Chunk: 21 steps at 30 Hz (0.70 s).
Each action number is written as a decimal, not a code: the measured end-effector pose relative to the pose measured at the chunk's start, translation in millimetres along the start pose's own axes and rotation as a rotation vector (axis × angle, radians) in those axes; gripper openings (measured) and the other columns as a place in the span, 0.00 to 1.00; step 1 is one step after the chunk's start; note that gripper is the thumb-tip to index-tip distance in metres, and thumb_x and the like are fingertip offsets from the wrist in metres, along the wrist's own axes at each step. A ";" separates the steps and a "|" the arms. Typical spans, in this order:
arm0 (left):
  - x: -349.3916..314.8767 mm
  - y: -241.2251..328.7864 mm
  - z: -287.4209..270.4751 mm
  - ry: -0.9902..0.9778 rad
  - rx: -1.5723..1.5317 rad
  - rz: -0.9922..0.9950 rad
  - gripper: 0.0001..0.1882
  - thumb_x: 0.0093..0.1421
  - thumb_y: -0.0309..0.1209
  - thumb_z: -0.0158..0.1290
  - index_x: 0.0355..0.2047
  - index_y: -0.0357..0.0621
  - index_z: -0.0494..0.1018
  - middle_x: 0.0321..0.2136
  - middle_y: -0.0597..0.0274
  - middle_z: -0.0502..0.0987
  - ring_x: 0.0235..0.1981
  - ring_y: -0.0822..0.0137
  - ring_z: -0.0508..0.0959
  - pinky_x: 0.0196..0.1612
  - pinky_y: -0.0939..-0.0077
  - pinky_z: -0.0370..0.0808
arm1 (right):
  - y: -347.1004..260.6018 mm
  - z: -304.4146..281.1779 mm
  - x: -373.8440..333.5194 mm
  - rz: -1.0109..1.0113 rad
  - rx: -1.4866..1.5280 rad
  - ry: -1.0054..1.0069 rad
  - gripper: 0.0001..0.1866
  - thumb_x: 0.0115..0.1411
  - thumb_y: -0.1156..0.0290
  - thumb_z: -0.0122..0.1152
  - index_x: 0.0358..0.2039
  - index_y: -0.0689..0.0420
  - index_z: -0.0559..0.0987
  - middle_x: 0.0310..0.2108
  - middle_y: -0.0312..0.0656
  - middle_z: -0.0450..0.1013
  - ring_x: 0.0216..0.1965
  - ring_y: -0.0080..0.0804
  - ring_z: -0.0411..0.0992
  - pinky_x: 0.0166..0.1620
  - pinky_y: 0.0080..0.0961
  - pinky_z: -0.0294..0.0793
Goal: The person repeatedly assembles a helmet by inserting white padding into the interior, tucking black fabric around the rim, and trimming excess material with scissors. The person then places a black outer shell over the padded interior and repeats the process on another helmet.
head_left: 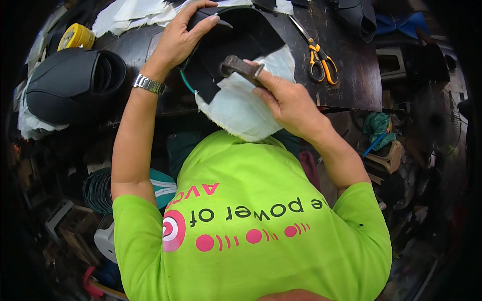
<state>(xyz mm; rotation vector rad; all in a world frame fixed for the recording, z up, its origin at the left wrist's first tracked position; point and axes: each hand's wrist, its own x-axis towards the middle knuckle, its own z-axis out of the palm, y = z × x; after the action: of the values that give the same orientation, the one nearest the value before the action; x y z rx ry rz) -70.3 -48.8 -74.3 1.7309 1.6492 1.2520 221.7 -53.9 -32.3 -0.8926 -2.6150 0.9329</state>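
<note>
My left hand (183,37), with a metal watch on the wrist, is at the upper left edge of a black shoe-upper piece (246,35). Its thumb and fingers lie about a folded flap of that piece. In my right hand (291,103) is a hammer (236,66) with a dark, worn metal head; the fingers wrap round it, hiding the rest. The hammer is over the black piece, beside a white fabric lining (241,108) that hangs past the table's near edge. A green edge (187,81) shows along the left of the piece.
Orange-and-black scissors (317,60) lie right on the dark table (351,75). Rolled black pieces (70,83) and a yellow tub (76,37) stand at left. White cloth (130,15) lies at the back. Below right is a green plastic bag (377,128).
</note>
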 end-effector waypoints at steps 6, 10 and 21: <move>-3.4 -12.9 -7.7 -0.053 -0.199 -0.054 0.21 0.70 0.41 0.54 0.61 0.51 0.73 0.52 0.60 0.77 0.53 0.68 0.75 0.58 0.74 0.71 | 1.3 5.6 2.3 -0.204 0.058 0.258 0.29 0.69 0.65 0.58 0.69 0.48 0.64 0.32 0.55 0.79 0.33 0.59 0.79 0.37 0.48 0.79; -3.7 -23.4 -7.2 -0.092 -0.367 -0.068 0.20 0.74 0.43 0.50 0.61 0.52 0.73 0.51 0.64 0.77 0.51 0.75 0.75 0.56 0.81 0.72 | 7.3 15.8 24.5 -0.016 -0.224 0.093 0.25 0.69 0.62 0.57 0.65 0.46 0.66 0.31 0.55 0.79 0.32 0.60 0.79 0.36 0.51 0.79; 9.4 -13.5 -7.7 -0.069 0.059 0.031 0.24 0.70 0.52 0.54 0.61 0.57 0.75 0.52 0.55 0.80 0.52 0.61 0.80 0.56 0.70 0.75 | 22.0 15.4 47.3 0.014 -0.319 0.195 0.25 0.70 0.62 0.56 0.65 0.43 0.64 0.32 0.53 0.79 0.34 0.57 0.80 0.37 0.49 0.79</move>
<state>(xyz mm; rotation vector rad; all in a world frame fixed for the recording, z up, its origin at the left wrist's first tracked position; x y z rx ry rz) -85.1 -39.4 -78.7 1.8203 1.6410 1.1555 188.6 -19.1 -57.9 -1.0181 -2.6275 0.4094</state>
